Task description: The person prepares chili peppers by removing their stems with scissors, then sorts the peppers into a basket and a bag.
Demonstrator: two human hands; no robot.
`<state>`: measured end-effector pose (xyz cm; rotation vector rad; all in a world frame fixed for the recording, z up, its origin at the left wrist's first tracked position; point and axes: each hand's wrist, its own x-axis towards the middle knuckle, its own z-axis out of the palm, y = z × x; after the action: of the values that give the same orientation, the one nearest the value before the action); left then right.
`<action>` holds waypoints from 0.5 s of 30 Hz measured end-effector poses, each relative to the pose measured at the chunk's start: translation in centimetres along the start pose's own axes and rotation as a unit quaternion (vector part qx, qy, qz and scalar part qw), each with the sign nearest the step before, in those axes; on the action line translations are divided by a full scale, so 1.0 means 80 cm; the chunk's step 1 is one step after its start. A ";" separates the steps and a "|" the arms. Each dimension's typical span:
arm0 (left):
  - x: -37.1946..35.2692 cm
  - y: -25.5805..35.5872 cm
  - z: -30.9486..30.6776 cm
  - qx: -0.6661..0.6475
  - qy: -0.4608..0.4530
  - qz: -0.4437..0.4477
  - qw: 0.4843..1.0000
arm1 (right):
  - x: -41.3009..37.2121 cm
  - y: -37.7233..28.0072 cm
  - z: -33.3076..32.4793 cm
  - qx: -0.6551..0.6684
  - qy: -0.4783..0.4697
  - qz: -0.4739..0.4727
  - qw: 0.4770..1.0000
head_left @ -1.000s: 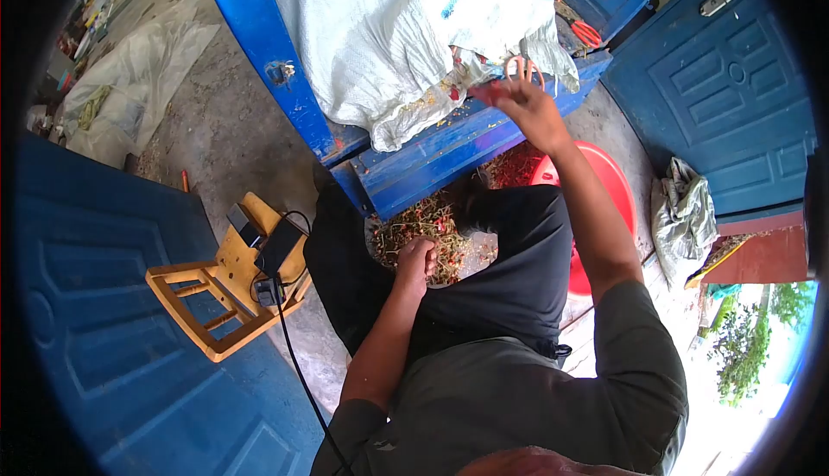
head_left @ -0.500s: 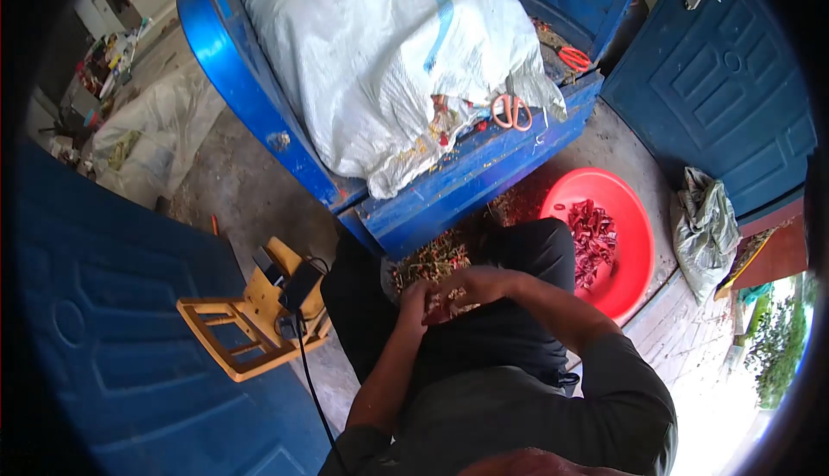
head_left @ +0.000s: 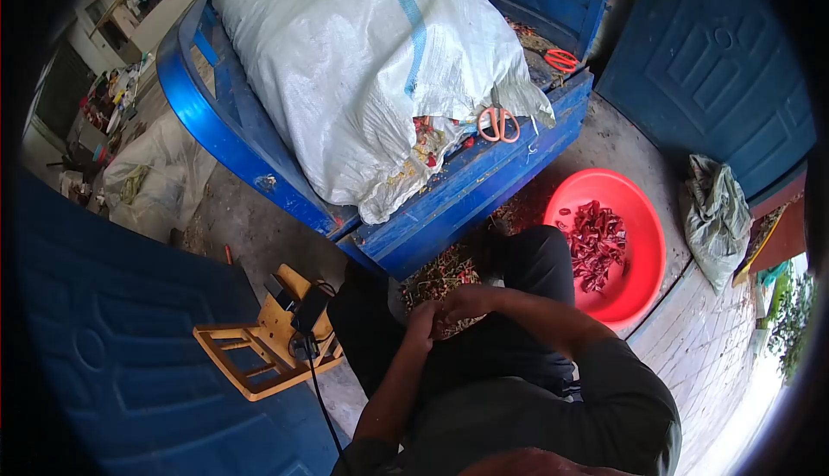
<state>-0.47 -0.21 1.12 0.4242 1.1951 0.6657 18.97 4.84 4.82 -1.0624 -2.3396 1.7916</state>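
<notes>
My left hand (head_left: 422, 324) and my right hand (head_left: 464, 302) meet over my lap, fingers curled in toward each other. Whatever is between the fingers is too small to make out. Just beyond and beneath them lies a heap of dried stems and red bits (head_left: 442, 276), between my knees. To the right of my knee, a red basin (head_left: 643, 256) holds cut dark-red dried chilli pieces (head_left: 596, 243). A large white woven sack (head_left: 337, 62) rests in a blue cart (head_left: 484, 204), its mouth partly open with red bits showing. Pink-handled scissors (head_left: 498, 125) lie at that mouth.
Red-handled scissors (head_left: 561, 61) lie farther back in the cart. A wooden chair (head_left: 250, 359) with a black device and cable stands at left, near a blue door (head_left: 112, 321). Another blue door (head_left: 708, 62) and a crumpled sack (head_left: 718, 221) are at right.
The view has shifted slightly, so the cart and chair sit differently in frame. My hands remain together over my lap, with the right hand's fingers now more curled in.
</notes>
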 end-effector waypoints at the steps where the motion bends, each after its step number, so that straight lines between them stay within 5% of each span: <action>1: -0.001 0.001 -0.001 0.000 0.000 -0.001 1.000 | 0.004 0.004 0.003 -0.029 0.019 0.064 0.997; 5: 0.012 -0.009 -0.011 -0.046 0.020 -0.027 0.998 | 0.002 -0.036 0.002 -0.056 0.078 0.146 0.985; 7: 0.015 -0.008 -0.013 -0.073 0.024 -0.030 0.997 | 0.008 -0.024 0.020 -0.075 0.219 -0.020 0.973; 11: 0.002 0.003 -0.010 -0.084 0.031 -0.015 0.996 | 0.018 -0.033 0.024 -0.103 0.253 -0.042 0.961; 15: 0.016 -0.004 -0.016 -0.112 0.054 0.010 0.992 | 0.032 -0.035 0.028 -0.049 0.238 0.040 0.969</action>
<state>-1.35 0.35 -0.42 0.2135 1.2032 0.8381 14.72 3.87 5.47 -1.4282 -2.1267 1.2608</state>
